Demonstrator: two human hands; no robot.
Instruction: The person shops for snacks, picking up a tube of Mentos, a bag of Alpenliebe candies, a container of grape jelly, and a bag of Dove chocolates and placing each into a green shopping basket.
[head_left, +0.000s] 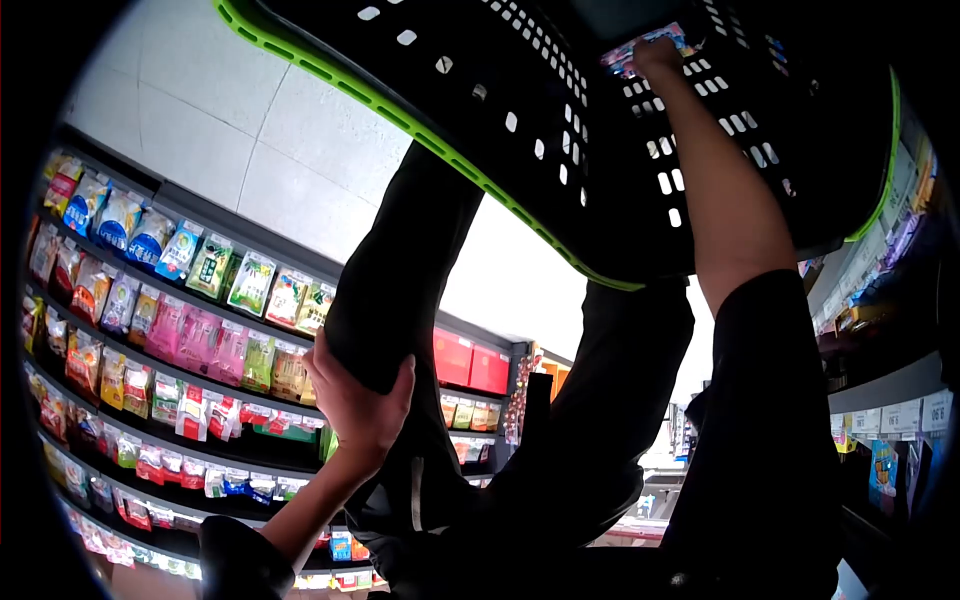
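Note:
My right hand (pixel 658 60) reaches deep into a black shopping basket (pixel 600 215) with a bright green rim. Its fingers are closed on a colourful pink and blue packet (pixel 625 52) against the basket's far inner side; the print is too small to read. My left hand (pixel 355 405) rests against my dark-trousered leg (pixel 400 260) near the knee. Its thumb is spread away from the fingers, which lie partly behind the leg, and I see nothing held there.
Curved shelves (pixel 200 375) of bagged snacks line the left side. Pale floor tiles (pixel 190 110) fill the upper left. On the right stands another shelf with price tags (pixel 900 415). Red boxes (pixel 470 360) show behind my legs.

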